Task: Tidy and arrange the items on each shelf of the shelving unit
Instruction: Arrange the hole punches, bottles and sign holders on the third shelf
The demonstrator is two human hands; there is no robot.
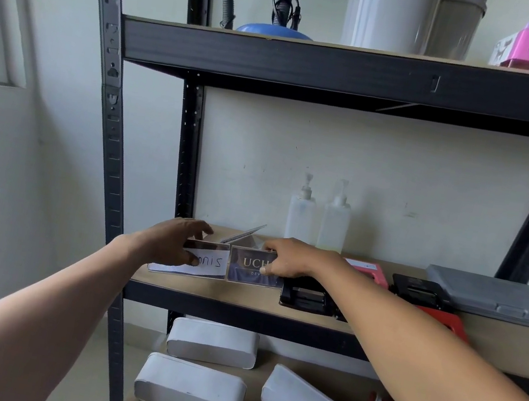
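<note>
Gripping two sign holders side by side: left hand [177, 242] on white sign [208, 262], right hand [291, 260] on dark sign [250, 267]; white boxes [191, 390] below look unsorted.

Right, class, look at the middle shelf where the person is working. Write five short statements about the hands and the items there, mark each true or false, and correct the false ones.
1. The left hand grips a clear sign holder with a white handwritten card. True.
2. The right hand holds a pump bottle. False: it grips the dark sign holder; the two pump bottles stand untouched at the back.
3. The two sign holders sit side by side at the shelf's left end. True.
4. The grey case lies on the bottom shelf. False: it lies on the middle shelf, at the right.
5. White oblong boxes lie on the shelf below. True.
</note>
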